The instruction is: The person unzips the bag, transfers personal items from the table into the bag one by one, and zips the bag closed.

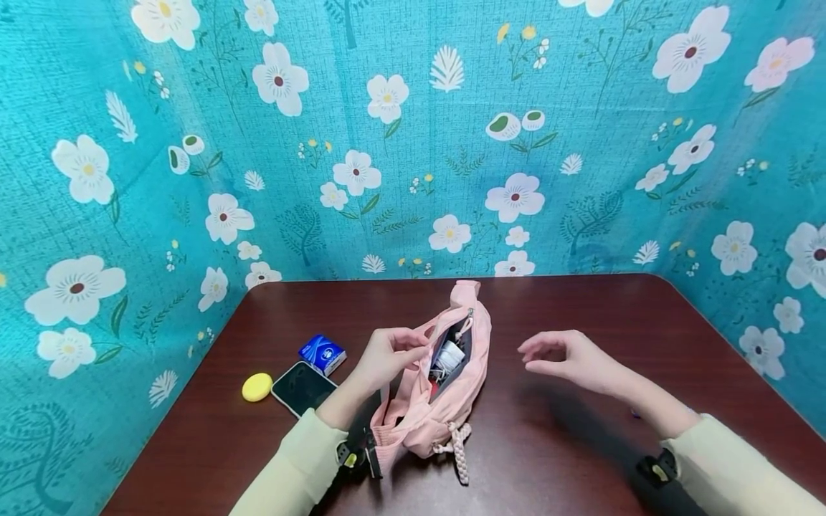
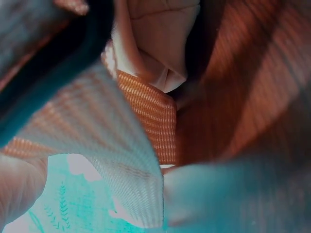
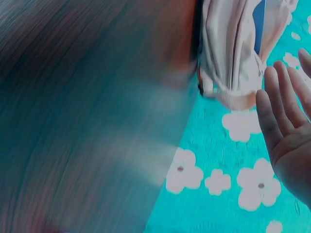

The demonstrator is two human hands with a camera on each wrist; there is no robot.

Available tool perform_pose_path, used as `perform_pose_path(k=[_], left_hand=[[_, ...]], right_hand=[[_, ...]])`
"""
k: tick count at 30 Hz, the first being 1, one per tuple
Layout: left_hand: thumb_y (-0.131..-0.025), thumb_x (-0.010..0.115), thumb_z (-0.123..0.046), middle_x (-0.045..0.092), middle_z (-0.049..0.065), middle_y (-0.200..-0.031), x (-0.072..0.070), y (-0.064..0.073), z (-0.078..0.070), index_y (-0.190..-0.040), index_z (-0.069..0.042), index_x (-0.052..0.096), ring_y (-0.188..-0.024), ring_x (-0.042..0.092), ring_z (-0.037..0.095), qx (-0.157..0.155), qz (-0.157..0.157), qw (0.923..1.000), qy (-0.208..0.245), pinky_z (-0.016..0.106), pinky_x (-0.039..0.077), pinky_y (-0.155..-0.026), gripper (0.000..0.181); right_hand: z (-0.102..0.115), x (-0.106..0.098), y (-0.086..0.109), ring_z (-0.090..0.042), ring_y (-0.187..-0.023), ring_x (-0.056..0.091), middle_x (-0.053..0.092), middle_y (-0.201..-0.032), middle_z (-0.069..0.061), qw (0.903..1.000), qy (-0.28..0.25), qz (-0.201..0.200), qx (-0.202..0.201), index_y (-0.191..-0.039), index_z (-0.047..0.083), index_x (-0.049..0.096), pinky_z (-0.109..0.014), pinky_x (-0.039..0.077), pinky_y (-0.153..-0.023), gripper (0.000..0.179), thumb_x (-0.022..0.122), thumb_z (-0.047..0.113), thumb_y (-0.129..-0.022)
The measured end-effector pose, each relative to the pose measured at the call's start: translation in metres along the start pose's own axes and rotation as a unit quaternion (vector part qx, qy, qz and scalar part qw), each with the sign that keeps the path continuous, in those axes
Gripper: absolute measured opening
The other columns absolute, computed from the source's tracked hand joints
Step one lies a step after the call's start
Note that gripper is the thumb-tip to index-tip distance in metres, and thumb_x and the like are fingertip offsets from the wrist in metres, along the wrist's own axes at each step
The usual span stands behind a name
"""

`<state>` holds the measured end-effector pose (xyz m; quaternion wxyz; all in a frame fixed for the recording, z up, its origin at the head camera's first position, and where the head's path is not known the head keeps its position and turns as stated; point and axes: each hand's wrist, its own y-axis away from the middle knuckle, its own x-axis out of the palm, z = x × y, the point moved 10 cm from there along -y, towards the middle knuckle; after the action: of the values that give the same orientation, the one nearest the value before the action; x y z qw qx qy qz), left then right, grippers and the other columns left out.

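A pink waist bag (image 1: 474, 365) stands on the table, its zipped mouth open along the top. Inside it show a white bundle (image 1: 450, 356) and a bit of something red (image 1: 434, 388). My left hand (image 1: 383, 358) pinches the left edge of the bag's mouth between thumb and fingers. In the left wrist view the bag's webbing strap (image 2: 146, 109) hangs close before the camera. To the right of the bag, my right hand (image 1: 574, 358) hovers over the table with nothing in it; its fingers (image 3: 286, 99) look loosely extended in the right wrist view.
Left of the bag lie a dark-screened phone (image 1: 303, 389), a blue packet (image 1: 323, 354) and a round yellow object (image 1: 257, 387). A braided cord (image 1: 460, 455) trails from the bag onto the dark wooden table (image 1: 555, 466). A flowered turquoise cloth (image 1: 413, 143) hangs behind.
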<state>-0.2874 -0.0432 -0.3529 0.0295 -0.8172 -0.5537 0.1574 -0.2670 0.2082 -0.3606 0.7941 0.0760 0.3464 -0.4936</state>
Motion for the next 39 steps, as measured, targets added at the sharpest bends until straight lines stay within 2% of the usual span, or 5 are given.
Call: perform_pose_path(k=[9, 15, 23, 31, 39], left_hand=[[-0.087, 0.070, 0.001, 0.071, 0.019, -0.093, -0.002, -0.010, 0.033, -0.102, 0.008, 0.070, -0.070, 0.065, 0.014, -0.013, -0.002, 0.9999, 0.007, 0.044, 0.057, -0.066, 0.017], [-0.086, 0.072, -0.002, 0.071, 0.015, -0.090, -0.005, -0.010, 0.033, -0.101, 0.005, 0.071, -0.069, 0.065, 0.014, -0.006, -0.012, 0.9999, 0.000, 0.036, 0.057, -0.063, 0.016], [-0.086, 0.072, -0.002, 0.071, 0.014, -0.088, -0.004, -0.009, 0.029, -0.098, 0.006, 0.071, -0.068, 0.065, 0.013, 0.004, -0.011, 0.9999, -0.008, 0.035, 0.057, -0.063, 0.015], [-0.087, 0.071, -0.003, 0.071, 0.013, -0.088, -0.004, -0.009, 0.030, -0.099, 0.006, 0.072, -0.069, 0.065, 0.015, -0.001, -0.010, 0.9999, -0.011, 0.034, 0.057, -0.063, 0.014], [-0.086, 0.072, -0.002, 0.071, 0.013, -0.089, -0.005, -0.008, 0.030, -0.099, 0.004, 0.072, -0.069, 0.065, 0.015, -0.007, -0.012, 0.9998, -0.011, 0.034, 0.057, -0.063, 0.014]], right_hand=[[-0.012, -0.029, 0.031, -0.010, -0.090, 0.064, 0.070, -0.099, 0.006, 0.9973, 0.071, -0.012, -0.011, -0.108, 0.015, 0.070, -0.027, 0.054, -0.072, 0.024, 0.077, 0.016, -0.084], [-0.025, -0.048, 0.050, -0.007, -0.095, 0.061, 0.070, -0.102, 0.002, 0.9915, 0.125, -0.030, 0.020, -0.107, 0.018, 0.071, -0.028, 0.054, -0.074, 0.027, 0.080, 0.021, -0.081], [-0.045, -0.063, 0.074, 0.001, -0.096, 0.058, 0.070, -0.101, 0.004, 0.9825, 0.180, -0.034, 0.036, -0.106, 0.019, 0.071, -0.026, 0.052, -0.077, 0.033, 0.083, 0.024, -0.076], [-0.071, -0.075, 0.100, 0.010, -0.099, 0.051, 0.068, -0.108, 0.003, 0.9796, 0.177, -0.022, 0.092, -0.114, 0.013, 0.069, -0.022, 0.051, -0.076, 0.043, 0.083, 0.027, -0.075], [-0.093, -0.078, 0.119, 0.013, -0.099, 0.048, 0.065, -0.111, 0.006, 0.9819, 0.165, 0.010, 0.092, -0.118, 0.008, 0.067, -0.020, 0.050, -0.072, 0.046, 0.081, 0.026, -0.078]])
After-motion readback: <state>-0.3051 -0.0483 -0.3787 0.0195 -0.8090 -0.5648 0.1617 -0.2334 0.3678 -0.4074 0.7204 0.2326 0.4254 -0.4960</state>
